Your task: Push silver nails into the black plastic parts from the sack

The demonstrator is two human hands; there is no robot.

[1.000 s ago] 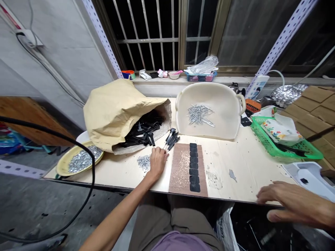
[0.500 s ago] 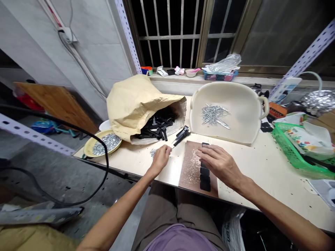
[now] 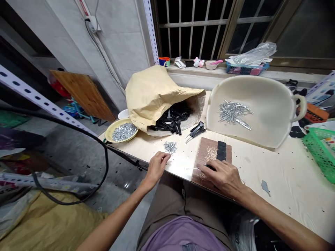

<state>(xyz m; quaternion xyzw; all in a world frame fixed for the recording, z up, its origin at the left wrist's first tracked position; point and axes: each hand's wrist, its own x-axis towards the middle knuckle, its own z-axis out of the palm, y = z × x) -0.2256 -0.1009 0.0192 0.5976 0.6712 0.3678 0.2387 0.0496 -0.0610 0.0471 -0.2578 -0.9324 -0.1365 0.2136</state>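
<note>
My left hand (image 3: 157,166) is closed in a pinch at the table's front edge, just below a small heap of tiny silvery metal pieces (image 3: 170,147). Whatever lies between its fingertips is too small to name. My right hand (image 3: 226,175) is closed over a brown board (image 3: 200,155), gripping a thin metal pin (image 3: 192,168) that points left; its black end is partly covered by the fingers. Beyond that hand, a row of black rounded pads (image 3: 221,150) shows on the board, partly hidden. Black pieces with metal pins (image 3: 195,131) lie behind the board.
A paper sack (image 3: 154,94) spills black plastic parts (image 3: 172,120). Left of it sits a yellow bowl (image 3: 116,139) of small metal pieces. A white basin (image 3: 272,118) holds loose metal pins (image 3: 232,112). A green basket (image 3: 320,153) stands right; a black cable (image 3: 104,167) loops at left.
The view has turned left, so the table appears farther right. My right hand, earlier stretched over the pads, now grips the pin lower on the board. My left hand has moved nearer the table's front edge.
</note>
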